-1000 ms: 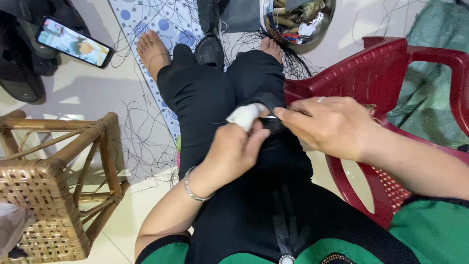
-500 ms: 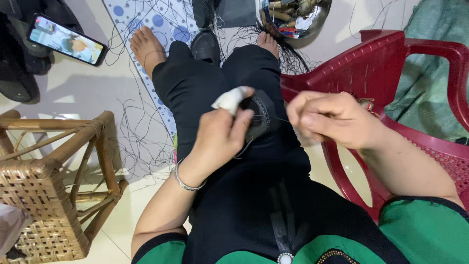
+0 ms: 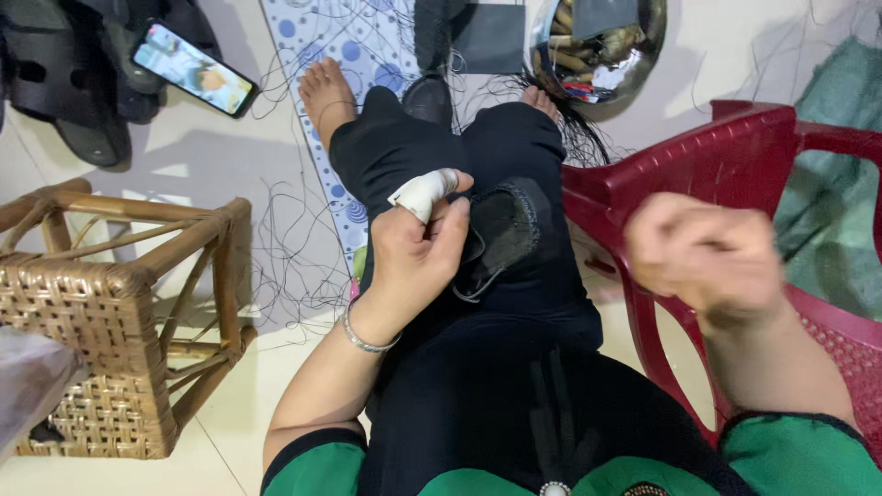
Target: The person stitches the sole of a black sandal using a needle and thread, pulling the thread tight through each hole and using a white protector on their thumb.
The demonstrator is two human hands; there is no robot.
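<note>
view from a head camera looking down at a seated person's lap in black trousers. the left hand (image 3: 418,248), at about 9 o'clock from frame centre, presses and pinches a black mesh patch (image 3: 503,230) against the knee; its forefinger wears a white bandage wrap (image 3: 423,193), and a silver bangle (image 3: 366,336) circles the wrist. the right hand (image 3: 707,253), at 3 o'clock, is raised clear of the lap, motion-blurred, fingers curled closed; what it pinches cannot be made out. a red plastic chair (image 3: 735,156) stands just beside the right leg. a woven cane stool (image 3: 110,303) sits at 8 o'clock. a phone (image 3: 193,81) lies on the floor at 11 o'clock, a steel bowl (image 3: 597,41) at 1 o'clock. loose dark threads (image 3: 285,248) litter the floor.
</note>
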